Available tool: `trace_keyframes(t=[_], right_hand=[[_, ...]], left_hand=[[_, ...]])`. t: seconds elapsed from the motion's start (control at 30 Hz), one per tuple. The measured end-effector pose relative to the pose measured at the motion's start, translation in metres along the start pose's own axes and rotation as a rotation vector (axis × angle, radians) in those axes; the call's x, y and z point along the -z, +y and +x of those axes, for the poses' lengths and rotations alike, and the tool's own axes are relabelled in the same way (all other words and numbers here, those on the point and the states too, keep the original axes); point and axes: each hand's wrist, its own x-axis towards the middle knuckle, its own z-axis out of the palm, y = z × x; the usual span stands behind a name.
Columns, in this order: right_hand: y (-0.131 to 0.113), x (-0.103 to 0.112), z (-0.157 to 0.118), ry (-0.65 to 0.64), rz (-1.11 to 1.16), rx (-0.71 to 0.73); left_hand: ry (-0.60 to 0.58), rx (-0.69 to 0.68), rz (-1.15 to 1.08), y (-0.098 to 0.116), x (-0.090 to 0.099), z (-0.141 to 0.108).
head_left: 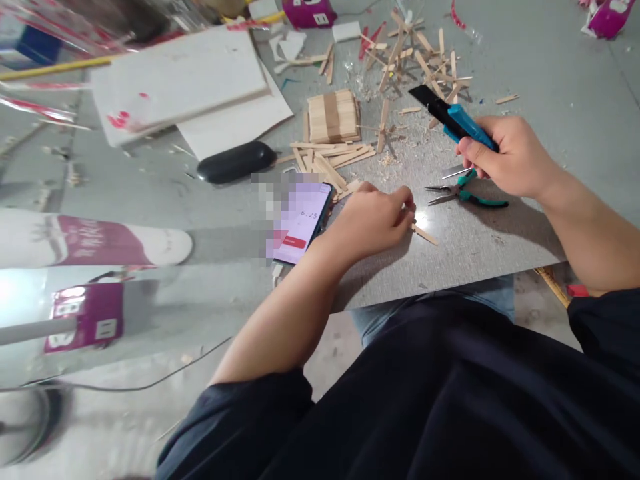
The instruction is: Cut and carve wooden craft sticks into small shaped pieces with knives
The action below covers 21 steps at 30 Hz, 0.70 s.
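Note:
My right hand (510, 157) is raised over the table, wrapped round a blue and black utility knife (457, 123) whose dark blade points up and left. A thin metal piece (456, 172) shows just below those fingers; I cannot tell whether they hold it. Needle-nose pliers (460, 193) with green and black handles lie beneath this hand. My left hand (375, 217) rests low on the table with curled fingers, closed on a wooden craft stick (425, 233). One end of the stick sticks out to the right; the fingers hide the rest.
A lit phone (305, 220) lies beside my left wrist. Behind it are a banded bundle of craft sticks (334, 117), loose sticks (335, 157) and a black case (237, 162). Stick assemblies (400, 50) spread farther back. White boards (185, 80) and a white-and-purple bottle (110, 241) lie left.

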Motion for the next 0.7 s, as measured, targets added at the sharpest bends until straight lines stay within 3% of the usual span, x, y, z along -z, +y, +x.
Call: trace_keyframes(t=[0.1, 0.17, 0.27, 0.37, 0.43, 0.57, 0.63, 0.7], right_hand=[[0.001, -0.005, -0.001, -0.036, 0.055, 0.015], [0.000, -0.007, -0.003, -0.059, 0.145, 0.015], [-0.005, -0.010, -0.008, -0.047, 0.296, 0.034], [-0.012, -0.013, -0.013, -0.064, 0.378, 0.053], [-0.017, -0.012, -0.016, -0.117, 0.425, 0.020], [-0.025, -0.001, -0.020, -0.417, 0.660, -0.092], [-0.029, 0.003, -0.025, -0.559, 0.682, -0.081], [-0.032, 0.001, -0.032, -0.519, 0.604, 0.023]], left_hand=[[0.026, 0.055, 0.112, 0.002, 0.009, -0.005], [0.108, 0.081, 0.182, 0.008, 0.016, -0.017], [0.167, -0.016, 0.220, 0.023, 0.018, -0.046], [0.143, -0.173, 0.225, 0.034, 0.001, -0.073], [0.124, -0.190, 0.244, 0.035, -0.014, -0.083], [0.074, -0.258, 0.207, 0.027, -0.035, -0.086], [0.068, -0.287, 0.181, 0.022, -0.041, -0.084], [0.065, -0.315, 0.160, 0.017, -0.046, -0.084]])
